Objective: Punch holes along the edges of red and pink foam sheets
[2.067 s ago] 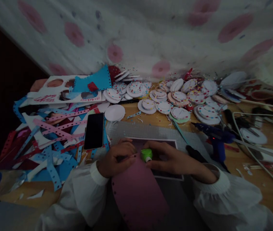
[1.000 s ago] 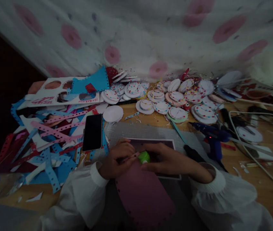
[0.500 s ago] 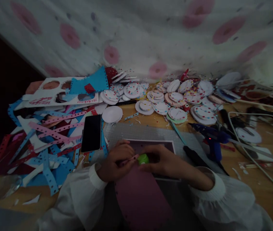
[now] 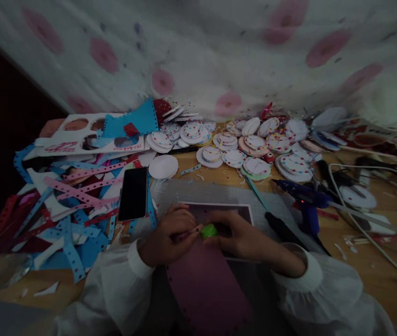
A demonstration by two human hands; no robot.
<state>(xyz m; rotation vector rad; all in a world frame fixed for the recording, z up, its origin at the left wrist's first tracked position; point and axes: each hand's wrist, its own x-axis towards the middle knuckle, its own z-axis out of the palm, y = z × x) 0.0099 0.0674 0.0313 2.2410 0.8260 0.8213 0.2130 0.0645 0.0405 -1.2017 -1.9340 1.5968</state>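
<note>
My left hand [image 4: 172,233] is closed on the upper edge of a dusky pink paper sheet [image 4: 209,284], its fingers bunched over the edge. Dark punched holes run along the sheet's border, and the sheet hangs down toward me. In my right hand [image 4: 242,235] a small bright green hole punch [image 4: 208,231] is pinched between thumb and fingers, up against the paper's edge beside my left fingertips. Under both hands lies a dark, white-bordered card [image 4: 244,211] on a grey cutting mat [image 4: 173,190]. The picture is dim, and the punch's far side is hidden by my fingers.
Left are a phone [image 4: 133,193] and a heap of hole-punched paper strips [image 4: 86,186]. Stacked white paper discs [image 4: 254,167] line the back. Right are a craft knife [image 4: 284,228], a blue glue gun [image 4: 303,196] and a white cable [image 4: 342,200].
Both hands keep the same grip on the paper and the punch. The view has shifted very slightly; nothing else visibly differs.
</note>
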